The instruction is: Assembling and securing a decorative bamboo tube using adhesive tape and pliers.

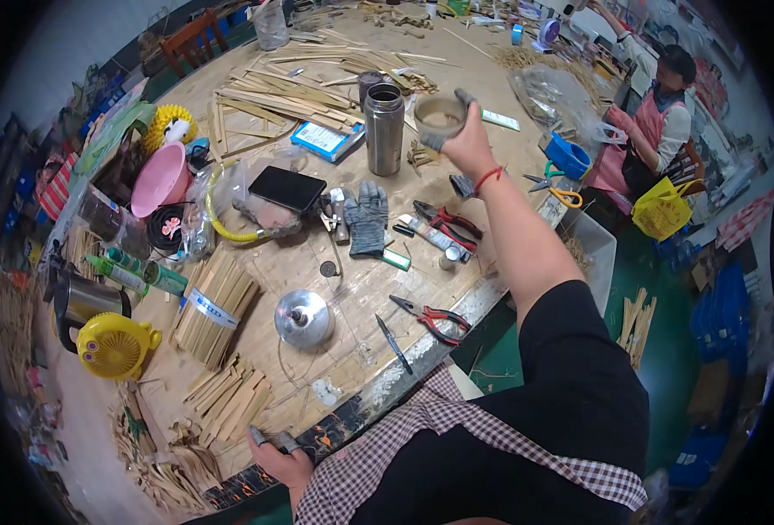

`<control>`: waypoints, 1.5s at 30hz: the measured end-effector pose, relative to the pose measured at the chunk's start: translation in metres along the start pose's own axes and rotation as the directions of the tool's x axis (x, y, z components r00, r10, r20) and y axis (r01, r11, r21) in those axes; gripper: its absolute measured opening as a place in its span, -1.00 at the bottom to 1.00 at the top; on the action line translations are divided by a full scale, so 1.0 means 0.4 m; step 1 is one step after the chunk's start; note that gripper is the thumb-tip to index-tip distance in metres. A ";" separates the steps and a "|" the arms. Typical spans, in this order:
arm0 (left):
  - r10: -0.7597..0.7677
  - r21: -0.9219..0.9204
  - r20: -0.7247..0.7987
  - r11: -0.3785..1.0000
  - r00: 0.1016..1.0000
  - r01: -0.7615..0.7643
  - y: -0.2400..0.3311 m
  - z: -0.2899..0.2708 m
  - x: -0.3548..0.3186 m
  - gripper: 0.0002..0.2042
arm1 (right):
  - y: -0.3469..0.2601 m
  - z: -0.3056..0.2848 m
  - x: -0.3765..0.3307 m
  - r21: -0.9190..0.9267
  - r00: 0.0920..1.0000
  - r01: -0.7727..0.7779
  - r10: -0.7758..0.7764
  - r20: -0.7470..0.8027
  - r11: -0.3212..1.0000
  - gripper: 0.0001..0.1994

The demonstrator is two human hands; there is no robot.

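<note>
My right hand (470, 147) reaches far over the table, its covered fingers closed round the rim of a wide roll of tape (442, 128). Grey covers sit on the fingertips of both hands. Beside that roll stands a steel thermos (384, 131) with its top off. At the near table edge rests my left hand (283, 462), fingers apart with nothing visible in them. Loose flat bamboo strips (234, 401) lie just beyond it. Between my arms are a metal spirit burner (304, 318), a dark pen-like tool (394, 344) and red-handled pliers (435, 318).
A bound bamboo bundle (216, 313), a yellow fan (115, 346) and a pink basin (159, 180) fill the left side. Grey gloves (367, 219), a black phone (287, 188) and more pliers (448, 223) lie mid-table. A co-worker in a pink apron (654, 131) sits at far right.
</note>
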State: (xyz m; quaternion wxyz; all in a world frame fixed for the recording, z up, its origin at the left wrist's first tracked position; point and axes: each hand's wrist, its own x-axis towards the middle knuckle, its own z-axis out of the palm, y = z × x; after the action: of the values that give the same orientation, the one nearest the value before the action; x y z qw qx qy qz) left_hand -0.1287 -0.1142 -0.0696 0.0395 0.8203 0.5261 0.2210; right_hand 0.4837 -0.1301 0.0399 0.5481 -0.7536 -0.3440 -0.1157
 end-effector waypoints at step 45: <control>0.056 -0.023 -0.058 0.998 0.997 -0.058 -0.001 0.006 -0.001 -0.61 | 0.040 0.001 0.034 -0.017 0.988 -0.105 0.106 0.116 0.994 -0.19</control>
State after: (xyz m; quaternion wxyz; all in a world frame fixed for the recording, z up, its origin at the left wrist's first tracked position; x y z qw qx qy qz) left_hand -0.1282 -0.1139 -0.0719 0.0280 0.8277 0.5007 0.2518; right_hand 0.5040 -0.1270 0.0354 0.5284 -0.7791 -0.3346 -0.0440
